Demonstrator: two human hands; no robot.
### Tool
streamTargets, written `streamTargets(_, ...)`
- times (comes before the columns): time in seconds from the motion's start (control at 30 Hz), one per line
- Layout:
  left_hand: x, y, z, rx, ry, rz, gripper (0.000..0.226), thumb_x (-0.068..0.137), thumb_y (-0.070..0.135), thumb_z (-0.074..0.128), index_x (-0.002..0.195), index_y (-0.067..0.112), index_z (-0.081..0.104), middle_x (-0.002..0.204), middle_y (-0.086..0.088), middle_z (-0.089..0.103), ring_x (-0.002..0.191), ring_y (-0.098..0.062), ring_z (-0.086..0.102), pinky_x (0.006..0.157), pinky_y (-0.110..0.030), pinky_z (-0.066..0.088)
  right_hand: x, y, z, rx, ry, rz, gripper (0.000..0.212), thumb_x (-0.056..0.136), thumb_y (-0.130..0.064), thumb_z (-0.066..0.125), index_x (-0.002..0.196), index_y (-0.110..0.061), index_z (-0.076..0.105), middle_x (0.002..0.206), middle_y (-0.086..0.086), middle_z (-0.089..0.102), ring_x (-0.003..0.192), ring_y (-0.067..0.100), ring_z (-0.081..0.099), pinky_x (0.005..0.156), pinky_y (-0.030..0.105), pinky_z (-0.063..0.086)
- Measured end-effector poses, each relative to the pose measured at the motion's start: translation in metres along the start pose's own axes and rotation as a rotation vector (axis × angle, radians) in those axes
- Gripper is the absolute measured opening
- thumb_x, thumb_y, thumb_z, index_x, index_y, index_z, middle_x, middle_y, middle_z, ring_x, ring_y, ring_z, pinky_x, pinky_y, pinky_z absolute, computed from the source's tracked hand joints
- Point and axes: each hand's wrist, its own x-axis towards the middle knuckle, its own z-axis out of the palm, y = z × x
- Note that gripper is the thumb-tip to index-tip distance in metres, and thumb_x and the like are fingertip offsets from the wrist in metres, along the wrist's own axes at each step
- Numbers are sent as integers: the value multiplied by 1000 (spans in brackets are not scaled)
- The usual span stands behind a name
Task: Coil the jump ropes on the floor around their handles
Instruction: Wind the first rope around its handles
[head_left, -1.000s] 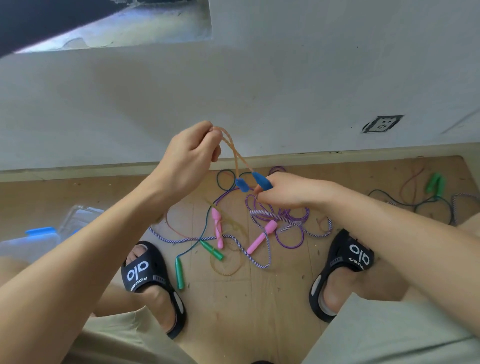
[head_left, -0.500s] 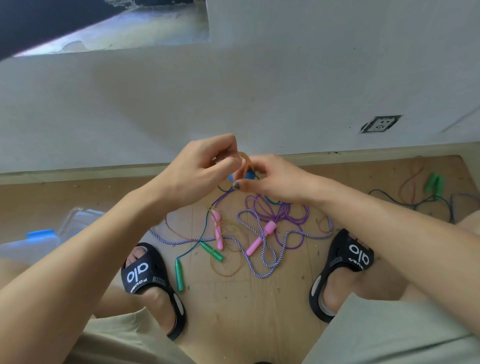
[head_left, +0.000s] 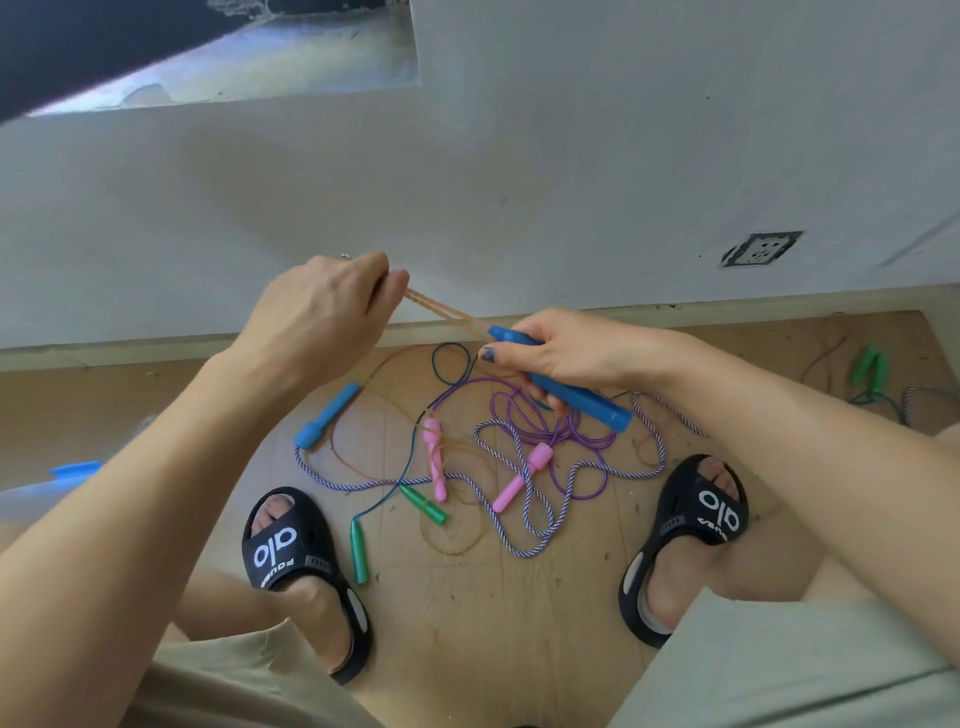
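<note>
My right hand (head_left: 566, 358) grips a blue handle (head_left: 576, 392) above the floor. An orange rope (head_left: 441, 310) runs taut from that handle up to my left hand (head_left: 324, 312), which pinches it. The rope's other blue handle (head_left: 326, 415) hangs below my left forearm, over the floor. On the wooden floor (head_left: 467, 613) between my feet lies a tangle: two pink handles (head_left: 435, 457) (head_left: 522, 477) on a purple-white braided rope (head_left: 540, 525), two green handles (head_left: 358, 551) (head_left: 423, 504) on a dark blue-green rope, and a thin purple rope (head_left: 566, 436).
My feet in black sandals (head_left: 298, 561) (head_left: 691, 525) flank the tangle. Another pair of green handles (head_left: 868, 368) with rope lies at the far right. A clear box with a blue clip (head_left: 72, 470) is at the left edge. A wall with a socket (head_left: 761, 248) rises behind.
My hands have pulled apart, stretching the orange rope taut. The right hand has lowered to the right with one blue handle; the other blue handle has dropped into view below my left arm.
</note>
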Motion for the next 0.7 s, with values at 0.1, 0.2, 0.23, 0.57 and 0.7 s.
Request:
streamTargets(0.1,2,-10,4,7,46,50,40,104,34,35,72,11,43,67,-9,46,65,-34,43,54,-41,39,-3,-8,-4,130,-71,3,45,100,-51,47,73,-15,50,61,0,57,44,13,49,41,21,41)
streamTargets(0.2,-1,-6,12,71,98,38,28,103,32,39,97,10,56,98,-14,55,89,-34,45,74,-42,40,0,-13,-4,387,-21,7,43,100,-51,46,76,-16,50,61,-1,53,43,11,46,41,21,38)
streamTargets(0.23,-2,1,15,-28,77,-15,28,102,34,40,104,10,55,104,-14,54,95,-34,44,81,-41,38,2,-14,-4,502,38,35,41,100,-49,47,76,-16,51,61,-1,53,43,10,46,40,20,38)
streamTargets(0.57,-28,87,25,-1266,-574,-436,28,100,29,53,126,18,50,119,-15,64,97,-32,72,87,-45,59,18,-11,24,1226,256,112,20,102,-16,51,87,-7,60,97,12,67,81,22,66,79,35,56)
streamTargets(0.7,-27,86,24,-1196,-525,-429,22,103,18,44,124,19,50,112,-15,68,91,-25,73,84,-43,60,17,-12,31,1255,248,96,12,103,-19,48,101,-9,55,125,23,64,98,30,64,88,40,54)
